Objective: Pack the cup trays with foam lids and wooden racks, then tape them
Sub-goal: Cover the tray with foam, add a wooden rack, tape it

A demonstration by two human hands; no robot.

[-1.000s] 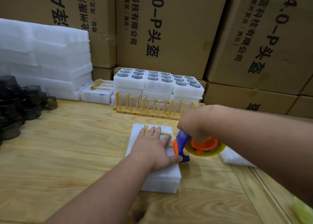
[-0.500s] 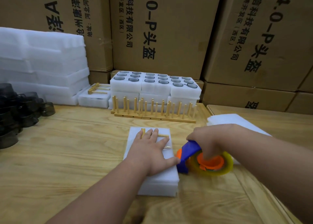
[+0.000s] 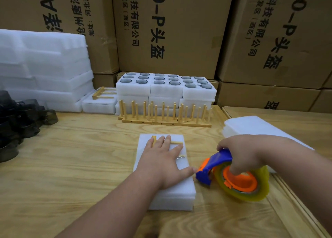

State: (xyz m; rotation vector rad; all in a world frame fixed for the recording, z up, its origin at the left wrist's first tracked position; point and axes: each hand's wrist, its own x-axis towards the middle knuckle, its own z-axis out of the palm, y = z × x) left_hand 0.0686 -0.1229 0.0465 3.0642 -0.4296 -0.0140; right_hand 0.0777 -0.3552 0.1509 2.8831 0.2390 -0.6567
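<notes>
Head view, nearest first: the left hand [image 3: 162, 161] lies flat on the foam pack [image 3: 167, 173] on the bench [image 3: 71, 166], fingers straight and spread, thumb tip at the pack's right edge, pinning the wooden rack [image 3: 177, 142] laid on the lid. Just right of it the right hand [image 3: 246, 156] grips the tape dispenser [image 3: 231, 176], fingers curled over its blue handle and into the orange hub.

A second ago the dispenser was raised over the pack's right side, by the left thumb. It has since dropped off the edge and now sits low at the bench, its blue nose beside the pack's right wall. I judge a strip has been drawn across the top and is being carried down the side, so taping of this pack is under way; the tape itself is too clear to make out. The left hand has hardly shifted.

Farther right sits a stack of foam lids [image 3: 258, 128]. Beyond, upright racks [image 3: 165, 114] stand before filled cup trays [image 3: 166, 86], with dark cups [image 3: 21, 115] at left and cartons [image 3: 170, 31] behind.
</notes>
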